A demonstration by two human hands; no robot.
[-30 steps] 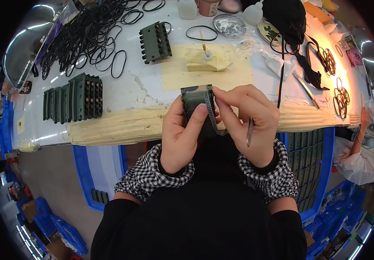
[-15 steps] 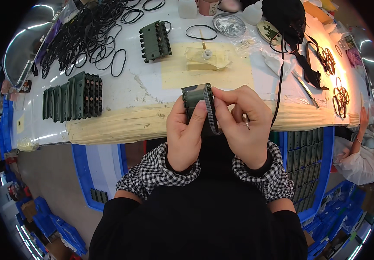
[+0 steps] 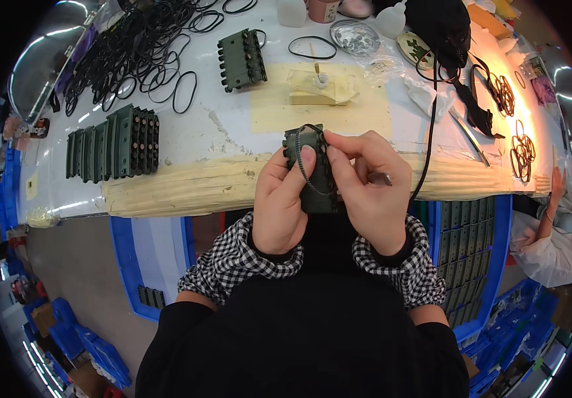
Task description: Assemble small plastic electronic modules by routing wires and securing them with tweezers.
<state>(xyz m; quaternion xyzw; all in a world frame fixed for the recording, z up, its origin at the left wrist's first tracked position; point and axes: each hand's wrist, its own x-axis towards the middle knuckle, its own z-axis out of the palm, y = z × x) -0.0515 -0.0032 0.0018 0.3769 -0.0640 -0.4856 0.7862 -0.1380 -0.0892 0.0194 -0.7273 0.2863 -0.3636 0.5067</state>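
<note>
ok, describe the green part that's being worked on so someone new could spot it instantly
Start at the white table, then come to its near taped edge, in the middle. There both hands hold one dark green ribbed block, the left hand and right hand pressing a black rubber ring onto it. The other green blocks all lie on the table untouched.

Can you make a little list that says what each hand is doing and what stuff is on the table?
left hand: holds a dark green block, thumb on its face
right hand: pinches a black ring against the block; also holds a thin metal tool
table: white, with tan tape along the near edge
far left: pile of black rings
left: row of green blocks
far middle: one more green block
middle: small cup with a stick on tan paper
below the table: blue crates
</note>
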